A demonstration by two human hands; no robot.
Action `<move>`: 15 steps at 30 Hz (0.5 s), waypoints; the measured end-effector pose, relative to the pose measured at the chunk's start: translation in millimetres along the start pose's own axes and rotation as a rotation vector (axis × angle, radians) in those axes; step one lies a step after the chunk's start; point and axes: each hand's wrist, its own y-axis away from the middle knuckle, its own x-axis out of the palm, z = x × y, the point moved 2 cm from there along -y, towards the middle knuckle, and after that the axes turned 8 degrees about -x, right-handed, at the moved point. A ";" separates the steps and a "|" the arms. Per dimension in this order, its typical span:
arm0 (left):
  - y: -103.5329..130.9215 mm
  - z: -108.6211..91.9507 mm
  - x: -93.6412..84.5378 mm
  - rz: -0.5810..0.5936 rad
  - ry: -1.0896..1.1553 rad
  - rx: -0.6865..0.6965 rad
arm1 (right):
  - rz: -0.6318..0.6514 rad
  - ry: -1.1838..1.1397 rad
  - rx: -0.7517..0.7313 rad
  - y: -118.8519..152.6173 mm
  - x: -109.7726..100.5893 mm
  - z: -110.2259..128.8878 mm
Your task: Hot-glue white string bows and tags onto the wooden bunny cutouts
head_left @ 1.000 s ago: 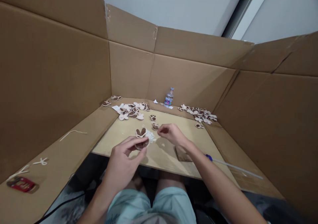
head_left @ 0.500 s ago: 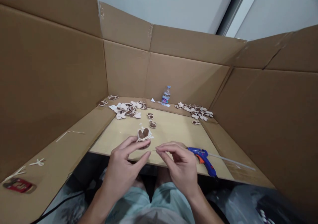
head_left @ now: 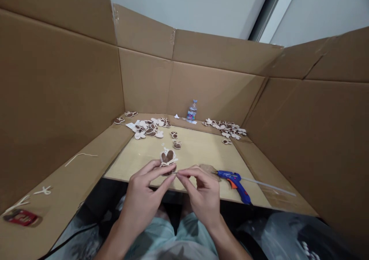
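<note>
My left hand grips a small brown and white fabric piece with two rabbit-like ears and a pale cord bow, near the table's front edge. Its lower part is hidden behind my fingers. My right hand pinches a thin strand between thumb and forefinger, its tips almost touching my left thumb. The strand is too fine to name exactly. Just right of that hand, a blue hot glue gun with an orange trigger lies on its side, a glue stick reaching out behind it.
Piles of similar pieces lie at the back left and back right. Two single ones are mid-table. A water bottle stands at the back. Cardboard walls surround the table. A red object and cords lie left.
My right hand has moved left, bringing the strand up to my left fingertips. A brown patch beside the glue gun's nozzle is now uncovered. My left hand keeps its grip.
</note>
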 end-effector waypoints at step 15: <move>1.7 -1.3 0.8 0.073 0.112 -0.032 | -0.030 -0.049 0.114 2.7 -0.1 -3.3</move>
